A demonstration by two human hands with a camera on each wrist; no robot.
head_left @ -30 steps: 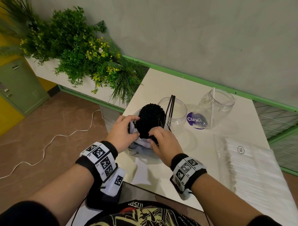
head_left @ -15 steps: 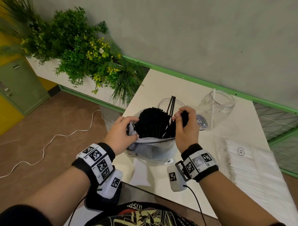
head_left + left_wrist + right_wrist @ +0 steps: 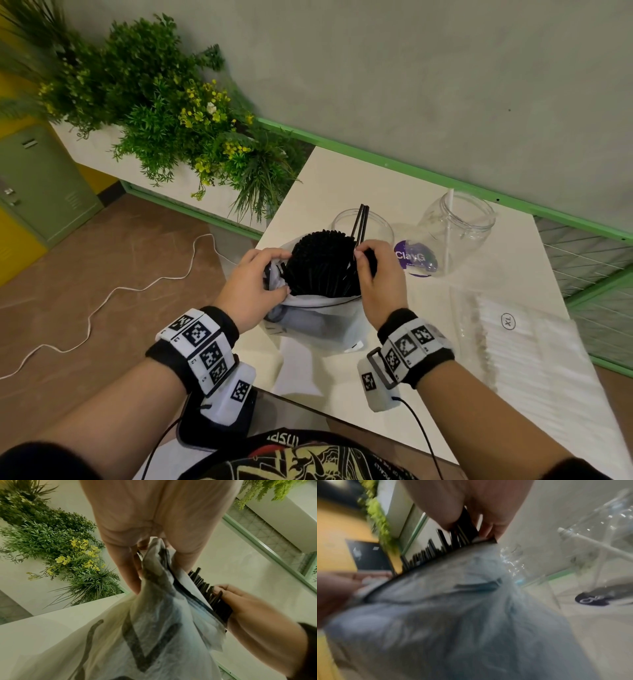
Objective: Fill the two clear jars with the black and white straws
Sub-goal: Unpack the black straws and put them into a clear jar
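Observation:
A pale plastic bag (image 3: 318,318) stands on the white table (image 3: 342,178), packed with black straws (image 3: 318,260) standing on end. My left hand (image 3: 253,284) grips the bag's left rim (image 3: 154,555). My right hand (image 3: 373,274) holds a small bunch of black straws (image 3: 467,520) at the bag's right edge. Behind the bag a clear jar (image 3: 376,226) holds a few black straws (image 3: 361,222). To its right a second clear jar (image 3: 459,226) holds one white straw (image 3: 448,226). A flat pack of white straws (image 3: 534,349) lies at the right.
A purple round label (image 3: 409,257) lies on the table by the right jar. Green plants (image 3: 164,109) in a planter fill the left background. A white cable (image 3: 102,294) snakes over the brown floor. A grey wall with a green rail runs behind the table.
My right hand rose from the near side of the bag to its right edge and took hold of a bunch of black straws. The left hand kept its grip on the bag.

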